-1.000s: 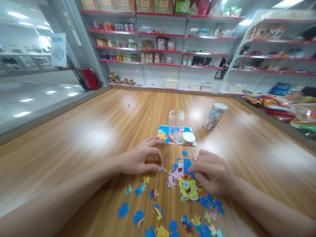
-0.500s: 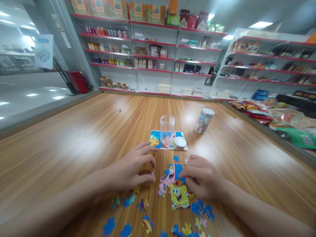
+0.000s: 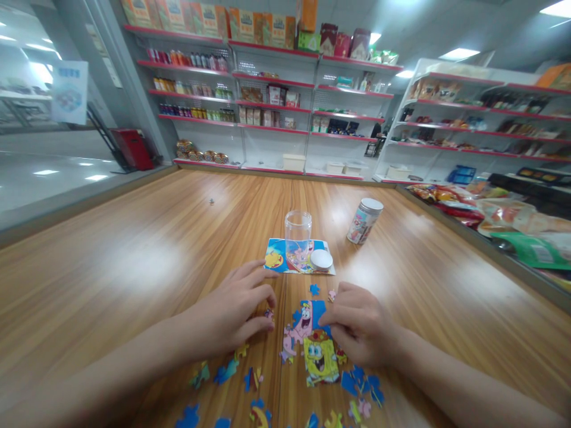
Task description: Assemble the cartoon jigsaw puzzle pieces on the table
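Note:
A partly joined cartoon puzzle (image 3: 312, 345) lies on the wooden table (image 3: 134, 255) in front of me. My left hand (image 3: 234, 312) rests to its left, thumb and fingers pinched on a small puzzle piece (image 3: 269, 313). My right hand (image 3: 361, 327) sits on the puzzle's right edge with its fingers curled down on the joined pieces. Several loose pieces (image 3: 232, 371) are scattered near the table's front edge. Beyond the hands lie a picture card (image 3: 276, 260), an empty clear jar (image 3: 298, 235) and a white lid (image 3: 321, 260).
A second jar with a white lid (image 3: 364, 221) leans further back on the right. Snack bags (image 3: 504, 214) line the table's right side. Store shelves (image 3: 276, 101) with goods stand behind. A red box (image 3: 129, 148) sits on the floor at the left.
The view has tilted up and shifted, so the puzzle and hands sit lower left in frame. My left hand's pinched piece has drawn closer to the joined puzzle.

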Tool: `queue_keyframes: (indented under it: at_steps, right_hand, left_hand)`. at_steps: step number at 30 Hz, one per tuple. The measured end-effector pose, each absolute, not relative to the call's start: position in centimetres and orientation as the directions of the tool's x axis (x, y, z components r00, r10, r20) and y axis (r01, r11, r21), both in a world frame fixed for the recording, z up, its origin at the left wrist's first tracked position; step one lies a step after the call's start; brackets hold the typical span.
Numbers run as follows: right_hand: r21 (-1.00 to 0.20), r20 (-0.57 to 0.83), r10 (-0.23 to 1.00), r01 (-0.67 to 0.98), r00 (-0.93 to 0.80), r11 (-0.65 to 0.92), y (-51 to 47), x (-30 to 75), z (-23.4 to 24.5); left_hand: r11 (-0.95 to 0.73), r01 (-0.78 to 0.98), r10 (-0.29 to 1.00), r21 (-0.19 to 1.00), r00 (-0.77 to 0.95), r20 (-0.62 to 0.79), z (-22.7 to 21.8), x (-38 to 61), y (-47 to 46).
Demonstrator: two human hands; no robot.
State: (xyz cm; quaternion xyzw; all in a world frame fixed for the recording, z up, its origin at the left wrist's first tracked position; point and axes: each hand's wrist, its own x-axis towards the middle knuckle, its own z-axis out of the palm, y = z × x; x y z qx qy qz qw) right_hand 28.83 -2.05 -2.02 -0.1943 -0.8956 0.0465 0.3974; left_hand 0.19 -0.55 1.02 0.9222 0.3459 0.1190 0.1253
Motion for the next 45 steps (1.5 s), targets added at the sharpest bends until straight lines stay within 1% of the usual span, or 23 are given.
queue_keyframes:
  at_steps: [2,5,11,16,25,32,36,41,43,45]
  right_hand:
    - [-0.238,0.694,0.385,0.311,-0.608,0.92,-2.1,28.8,-2.1]
    - [-0.233,0.694,0.383,0.314,-0.61,0.92,-2.1,28.9,-2.2]
    - [-0.233,0.69,0.385,0.316,-0.613,0.92,-2.2,28.8,-2.1]
    - [-0.231,0.675,0.397,0.333,-0.622,0.914,-2.3,28.8,-2.2]
    - [-0.217,0.681,0.388,0.335,-0.621,0.917,-2.3,28.6,-1.9]
    - [-0.213,0.687,0.38,0.329,-0.619,0.92,-2.1,28.8,-2.2]
    - [-0.22,0.685,0.386,0.33,-0.618,0.918,-2.2,28.7,-2.3]
    - [-0.243,0.651,0.393,0.312,-0.65,0.918,-2.7,28.2,-2.2]
    - [-0.247,0.643,0.388,0.3,-0.66,0.921,-2.8,27.9,-2.2]
    - [-0.243,0.649,0.379,0.292,-0.66,0.925,-2.9,27.6,-2.2]
  left_hand:
    - [-0.721,0.629,0.683,0.291,0.715,0.145,0.8,0.2,-0.6]
    - [-0.702,0.649,0.701,0.292,0.702,0.126,0.5,0.2,-0.6]
    - [-0.669,0.654,0.717,0.353,0.692,0.077,0.4,0.6,-0.6]
    - [-0.652,0.645,0.721,0.399,0.69,0.064,0.7,0.8,-0.8]
    - [-0.693,0.574,0.675,0.437,0.73,0.111,0.9,0.9,-1.0]
    - [-0.681,0.551,0.659,0.482,0.749,0.075,1.3,1.0,-1.3]
    - [-0.671,0.481,0.648,0.564,0.751,0.13,0.9,1.1,-1.5]
    - [-0.589,0.418,0.711,0.692,0.674,0.198,0.1,2.4,-2.5]
    - [-0.597,0.401,0.713,0.695,0.663,0.23,-0.4,2.9,-2.9]
    - [-0.635,0.392,0.687,0.666,0.68,0.255,-1.0,3.3,-3.2]
